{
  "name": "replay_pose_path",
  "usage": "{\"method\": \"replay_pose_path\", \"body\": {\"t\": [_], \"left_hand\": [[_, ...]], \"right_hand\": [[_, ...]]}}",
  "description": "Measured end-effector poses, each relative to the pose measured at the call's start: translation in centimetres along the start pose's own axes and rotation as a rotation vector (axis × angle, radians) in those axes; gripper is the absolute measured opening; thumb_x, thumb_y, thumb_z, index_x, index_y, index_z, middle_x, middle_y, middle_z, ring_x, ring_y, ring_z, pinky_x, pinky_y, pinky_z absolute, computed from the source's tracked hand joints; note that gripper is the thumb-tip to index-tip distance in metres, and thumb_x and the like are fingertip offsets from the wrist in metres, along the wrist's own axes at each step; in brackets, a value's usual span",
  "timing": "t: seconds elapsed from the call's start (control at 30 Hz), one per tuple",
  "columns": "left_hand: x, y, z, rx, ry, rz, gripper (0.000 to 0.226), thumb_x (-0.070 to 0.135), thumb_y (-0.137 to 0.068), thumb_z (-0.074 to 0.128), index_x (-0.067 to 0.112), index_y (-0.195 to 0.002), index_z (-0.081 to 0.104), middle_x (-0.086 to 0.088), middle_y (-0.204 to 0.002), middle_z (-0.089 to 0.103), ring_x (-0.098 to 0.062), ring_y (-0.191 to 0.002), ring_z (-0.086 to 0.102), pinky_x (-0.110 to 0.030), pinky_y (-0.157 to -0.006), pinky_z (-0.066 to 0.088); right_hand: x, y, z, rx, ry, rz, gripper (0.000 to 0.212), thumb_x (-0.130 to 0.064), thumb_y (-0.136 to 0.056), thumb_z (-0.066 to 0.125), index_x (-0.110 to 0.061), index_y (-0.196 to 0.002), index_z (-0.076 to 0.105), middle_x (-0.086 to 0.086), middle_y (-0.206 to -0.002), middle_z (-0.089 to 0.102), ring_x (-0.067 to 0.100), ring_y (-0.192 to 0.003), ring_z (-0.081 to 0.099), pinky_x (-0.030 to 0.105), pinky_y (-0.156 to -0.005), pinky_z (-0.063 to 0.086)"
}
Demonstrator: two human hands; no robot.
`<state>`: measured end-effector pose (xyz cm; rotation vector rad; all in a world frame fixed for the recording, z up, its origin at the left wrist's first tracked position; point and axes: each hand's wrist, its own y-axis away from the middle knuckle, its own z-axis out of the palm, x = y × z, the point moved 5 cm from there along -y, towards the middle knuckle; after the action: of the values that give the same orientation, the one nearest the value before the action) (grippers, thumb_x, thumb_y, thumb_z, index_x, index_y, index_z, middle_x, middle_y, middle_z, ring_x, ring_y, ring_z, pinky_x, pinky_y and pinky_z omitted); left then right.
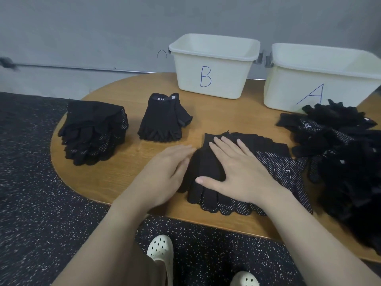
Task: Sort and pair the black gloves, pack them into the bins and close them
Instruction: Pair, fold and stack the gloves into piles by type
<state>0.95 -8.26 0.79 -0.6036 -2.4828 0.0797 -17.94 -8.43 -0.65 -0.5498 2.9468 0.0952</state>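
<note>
The gloves lie in four lots on the wooden surface (127, 162). The largest is the loose unsorted heap (346, 162) at the right edge of the frame. Next is the dotted stack (268, 172) at centre, then a finished stack (92, 133) at left, then a small fingerless stack (162, 120) above centre.

The two open bins, A (321, 79) at upper right and B (214, 67) at upper centre, stand behind them; no lids show.

The centre stack runs with cuffs toward the top of the frame and fingertips toward the bottom edge, so its long axis points roughly from the person toward bin B.

The right hand (237, 168) lies spread and flat on the top glove, pressing it down. The left hand (165, 174) is flat too, fingers straight, touching the stack's left side.

Both hands are at the stack, the right directly over it, so it seems the likelier one to reach for the heap just beside it.
</note>
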Motion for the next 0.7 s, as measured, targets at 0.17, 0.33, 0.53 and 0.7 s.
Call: {"method": "replay_pose_path", "body": {"t": [0.17,0.33,0.53,0.7], "left_hand": [[-0.3,-3.8,1.3,-0.003,0.029,0.042,0.039,0.017,-0.108,0.052,0.023,-0.145,0.059,0.008,-0.148,0.058,-0.008,-0.144,0.043,-0.023,-0.121,0.028],[-1.2,-5.0,1.5,0.045,0.06,0.012,0.033,0.021,-0.105,0.058,0.026,-0.136,0.067,0.009,-0.134,0.066,-0.005,-0.128,0.053,-0.036,-0.114,0.042],[0.3,-6.4,2.5,-0.02,0.127,-0.013,0.045,0.026,-0.107,0.055,0.027,-0.152,0.05,0.007,-0.143,0.059,-0.008,-0.134,0.047,-0.031,-0.114,0.037],[0.5,-6.5,2.8,-0.007,0.134,0.012,0.032,0.03,-0.102,0.064,0.024,-0.133,0.067,0.013,-0.117,0.065,-0.005,-0.113,0.053,-0.029,-0.104,0.044]], "right_hand": [[-2.0,1.6,-1.0,0.051,0.092,-0.082,0.099,-0.084,-0.091,0.011,-0.019,-0.165,0.009,-0.001,-0.173,0.004,0.013,-0.159,-0.005,0.044,-0.129,-0.006],[-5.9,5.0,0.9,-0.022,0.063,-0.248,0.078,-0.066,-0.104,0.008,-0.018,-0.165,0.008,-0.001,-0.173,-0.001,0.013,-0.158,-0.011,0.038,-0.128,-0.009],[-6.6,6.9,1.0,0.016,0.089,-0.328,0.065,-0.054,-0.109,0.023,-0.015,-0.161,0.031,0.002,-0.17,0.023,0.017,-0.158,0.015,0.041,-0.124,0.009],[-5.5,7.8,0.7,-0.008,0.019,-0.344,0.066,-0.06,-0.108,0.021,-0.022,-0.161,0.032,-0.005,-0.17,0.021,0.01,-0.158,0.008,0.036,-0.126,0.006]]}}
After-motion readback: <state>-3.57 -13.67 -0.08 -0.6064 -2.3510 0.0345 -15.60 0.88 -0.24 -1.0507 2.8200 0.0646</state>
